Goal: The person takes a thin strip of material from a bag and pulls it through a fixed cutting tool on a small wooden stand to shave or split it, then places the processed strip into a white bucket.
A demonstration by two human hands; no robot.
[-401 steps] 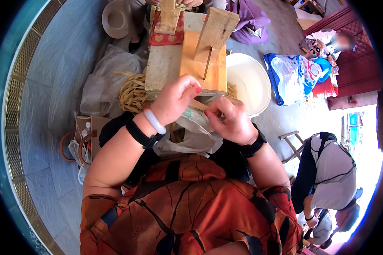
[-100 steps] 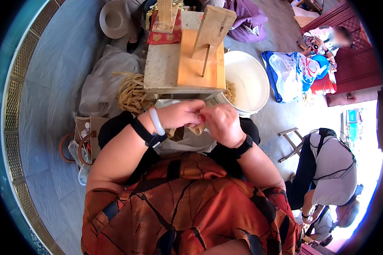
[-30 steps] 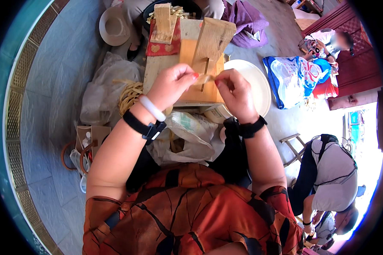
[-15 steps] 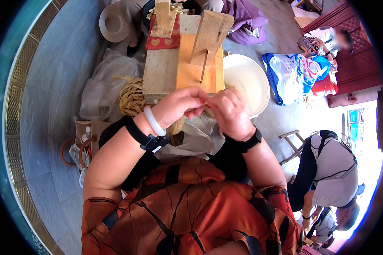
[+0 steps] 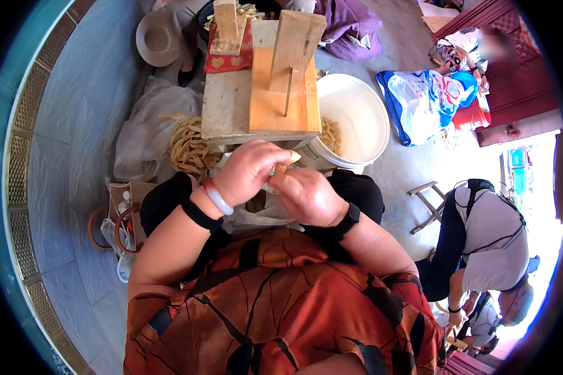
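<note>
My left hand (image 5: pixel 247 167) and my right hand (image 5: pixel 309 195) meet over my lap, just in front of a low bench. Their fingers pinch a small tan strip (image 5: pixel 281 169), mostly hidden between them. Beyond them a wooden board (image 5: pixel 263 115) lies on the bench top (image 5: pixel 222 112). An upright wooden block (image 5: pixel 297 47) stands on it with a thin stick (image 5: pixel 289 94) leaning against it. Tan strips (image 5: pixel 191 147) are heaped left of the bench. On the right, a white bucket (image 5: pixel 363 119) has more strips at its bottom.
Clear plastic sheeting (image 5: pixel 162 109) lies left of the bench. A second wooden stand (image 5: pixel 227 31) rests on a red cloth (image 5: pixel 244 59) at the far end. A purple cloth bundle (image 5: pixel 350 28) is behind. At right, a person bends over near a folding stool (image 5: pixel 428 206).
Both hands have drawn closer to my body and nearer each other, turning as they grip the strip. The bucket and its strips now show more fully.
</note>
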